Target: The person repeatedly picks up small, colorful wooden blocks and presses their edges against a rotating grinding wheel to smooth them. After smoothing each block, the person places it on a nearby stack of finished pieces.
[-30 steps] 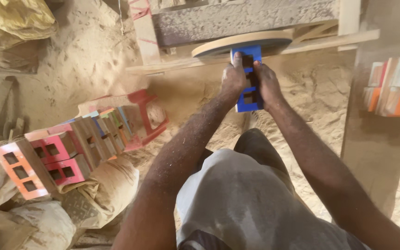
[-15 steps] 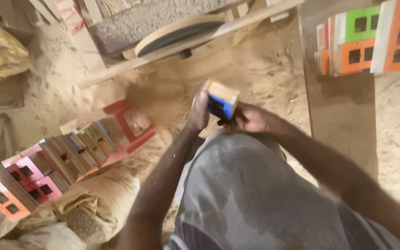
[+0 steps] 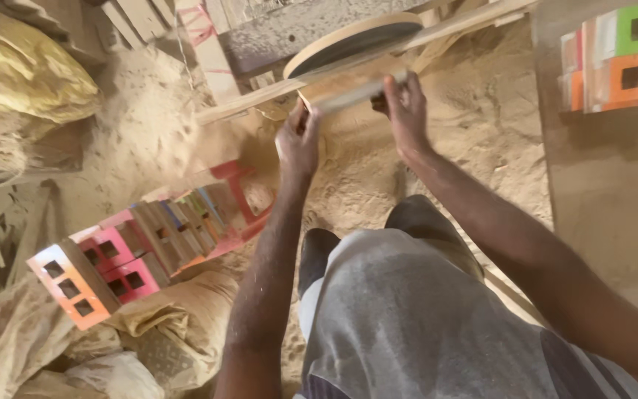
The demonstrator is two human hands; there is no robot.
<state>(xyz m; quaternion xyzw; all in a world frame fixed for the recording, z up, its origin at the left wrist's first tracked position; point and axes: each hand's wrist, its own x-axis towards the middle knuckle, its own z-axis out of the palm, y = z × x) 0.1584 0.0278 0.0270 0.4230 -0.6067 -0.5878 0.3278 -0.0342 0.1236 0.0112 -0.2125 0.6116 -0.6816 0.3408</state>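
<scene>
Both my hands hold a small wooden block (image 3: 348, 92) just below a round sanding disc (image 3: 352, 41) set in a wooden frame. My left hand (image 3: 298, 140) grips the block's left end. My right hand (image 3: 406, 111) grips its right end. The block shows its bare wood edge; its coloured face is turned away. The disc's dark face tilts towards me above the block. Whether block and disc touch I cannot tell.
Sawdust covers the ground. A row of coloured blocks with square holes (image 3: 142, 251) lies at my left. More painted blocks (image 3: 618, 59) stand on a board at the top right. Yellow sacks (image 3: 31, 81) sit at the far left, and cloth sacks (image 3: 156, 325) by my knee.
The blue block was drawn back from the disc, turned in my hands, and is now held edge-up near the disc again. The view swung left.
</scene>
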